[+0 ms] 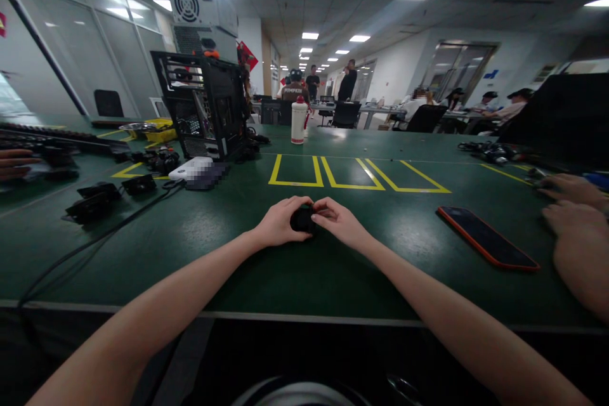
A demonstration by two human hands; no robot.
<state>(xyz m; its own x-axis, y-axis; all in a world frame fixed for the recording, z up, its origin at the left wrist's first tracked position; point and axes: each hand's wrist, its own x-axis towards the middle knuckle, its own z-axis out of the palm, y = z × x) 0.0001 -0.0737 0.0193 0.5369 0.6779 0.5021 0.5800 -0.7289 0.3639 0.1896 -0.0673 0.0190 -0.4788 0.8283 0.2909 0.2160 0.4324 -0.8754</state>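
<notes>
A small black rounded object (301, 221) is between my hands over the green table (238, 279); its exact kind is too dark to make out. My left hand (277, 223) curls round its left side, thumb below and fingers above. Thumb and fingertips of my right hand (340, 221) are pinched together at its right edge. Just beyond the hands, yellow tape outlines (297, 184) mark the tabletop.
An orange-edged phone (488, 238) lies to the right, near another person's hands (575, 209). At left stand an open computer case (204, 101), a white device (193, 169) with a cable, and black parts (90, 203). A white bottle (298, 122) stands behind the tape.
</notes>
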